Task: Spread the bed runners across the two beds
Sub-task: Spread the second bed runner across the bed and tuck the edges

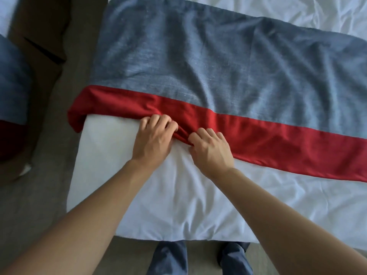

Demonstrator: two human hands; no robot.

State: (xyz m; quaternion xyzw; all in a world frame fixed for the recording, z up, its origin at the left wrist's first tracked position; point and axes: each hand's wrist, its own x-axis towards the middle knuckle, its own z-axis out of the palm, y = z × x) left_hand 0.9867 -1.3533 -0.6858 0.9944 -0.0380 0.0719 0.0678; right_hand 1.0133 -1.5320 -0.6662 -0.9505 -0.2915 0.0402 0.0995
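Both hands work the grey-blue woven bed runner with a red border band [208, 62], which lies across the white-sheeted bed [178, 195] near its foot end, red band toward the person. Left hand [154, 138] has fingers curled, pinching a bunched fold of the red band. Right hand [211, 148] sits just beside it, fingers curled into the same bunch; the two hands nearly touch.

Step in hand looks like straightening the red edge. To do it well: keep the pinch on the hem only, not the sheet beneath, and draw the hands apart along the edge so the bunch flattens. The left corner droops over the bed's side, so tension toward the left should square it. Grey field has loose wrinkles, likely needing a smoothing pass after.

Surface: soft, creased white sheet, which probably slips under pulling. Room: grey carpet floor [49, 175], dark wooden furniture [39, 26] upper left. A second grey-blue and red runner [12, 80] shows at the left edge, on what seems the other bed.
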